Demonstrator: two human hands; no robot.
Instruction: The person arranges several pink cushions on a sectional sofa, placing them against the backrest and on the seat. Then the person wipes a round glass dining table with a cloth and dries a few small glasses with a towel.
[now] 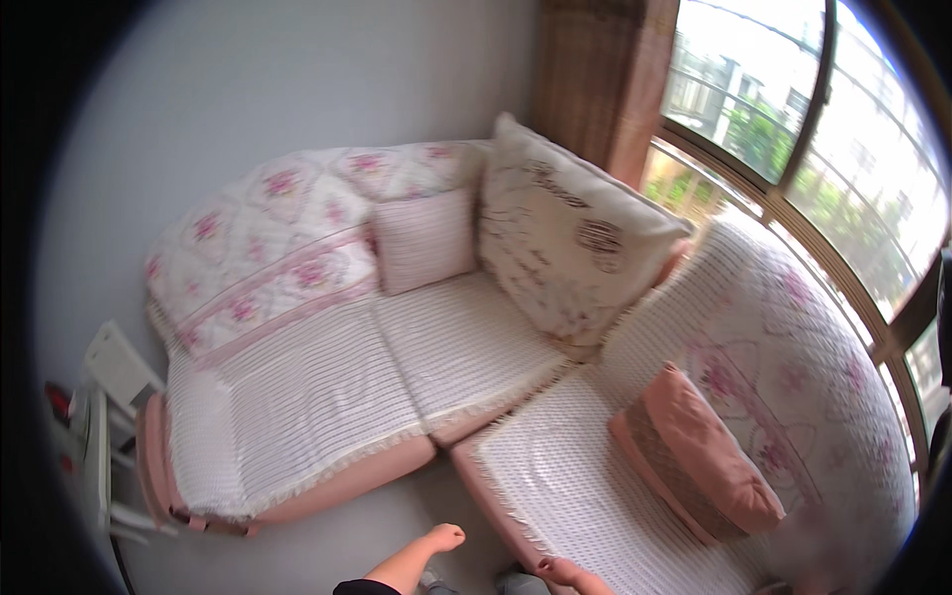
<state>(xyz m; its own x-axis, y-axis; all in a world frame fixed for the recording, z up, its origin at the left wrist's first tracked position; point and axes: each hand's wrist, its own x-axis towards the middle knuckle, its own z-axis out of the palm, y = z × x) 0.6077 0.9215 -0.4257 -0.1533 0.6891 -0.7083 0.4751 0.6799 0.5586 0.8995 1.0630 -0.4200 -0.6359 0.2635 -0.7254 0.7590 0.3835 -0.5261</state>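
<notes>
My left hand hangs over the floor in front of the sofa, its fingers curled in and nothing visible in it. At the bottom edge, my right hand is beside the front edge of the right sofa section; its fingers are partly hidden, and whether it touches the cover is unclear. Ahead is a pink corner sofa under white ribbed, fringed covers. On it are a large cream cushion bearing print, a small pale pink striped cushion and a salmon cushion with a brown band.
Floral quilted covers drape the backrests. A window and a brown curtain lie behind the corner. To the left, a white chair stands near the sofa's armrest. Grey floor runs before the sofa.
</notes>
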